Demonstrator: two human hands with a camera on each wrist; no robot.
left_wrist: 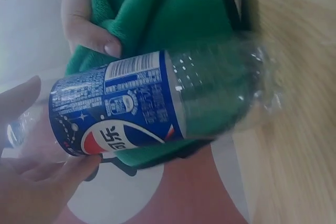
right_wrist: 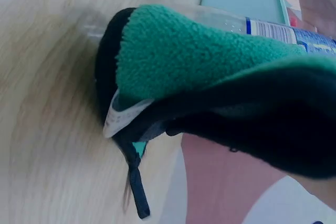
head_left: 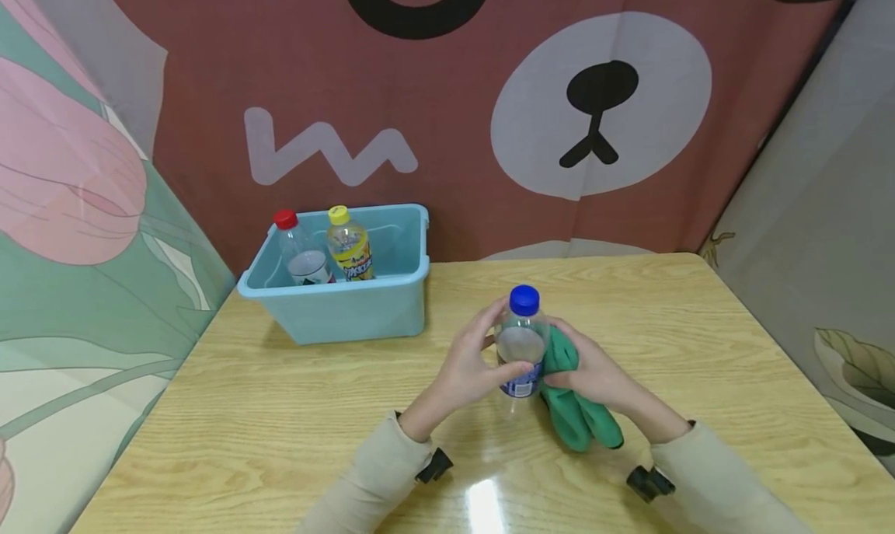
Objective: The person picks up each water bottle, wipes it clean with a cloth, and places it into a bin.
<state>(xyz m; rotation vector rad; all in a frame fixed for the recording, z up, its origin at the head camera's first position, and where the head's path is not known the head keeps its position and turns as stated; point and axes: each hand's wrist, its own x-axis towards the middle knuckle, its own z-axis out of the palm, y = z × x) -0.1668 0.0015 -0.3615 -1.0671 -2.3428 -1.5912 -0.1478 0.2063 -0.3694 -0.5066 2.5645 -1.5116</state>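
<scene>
A clear plastic bottle [head_left: 519, 382] with a blue cap and a blue Pepsi label stands upright over the wooden table. My left hand [head_left: 467, 365] grips its upper part from the left, the thumb across the front. In my right hand [head_left: 594, 365] is a green cloth [head_left: 579, 417] with a dark edge, held against the bottle's right side. The left wrist view shows the bottle [left_wrist: 131, 106] bare below the label, with the cloth [left_wrist: 157, 14] behind it. A tag and a dark loop hang from the cloth [right_wrist: 173, 56] in the right wrist view.
A light blue plastic bin [head_left: 349, 316] stands at the table's back left. Inside it are a red-capped bottle [head_left: 302, 256] and a yellow-capped bottle [head_left: 352, 248]. A printed curtain [head_left: 447, 207] hangs behind the wooden table [head_left: 280, 425].
</scene>
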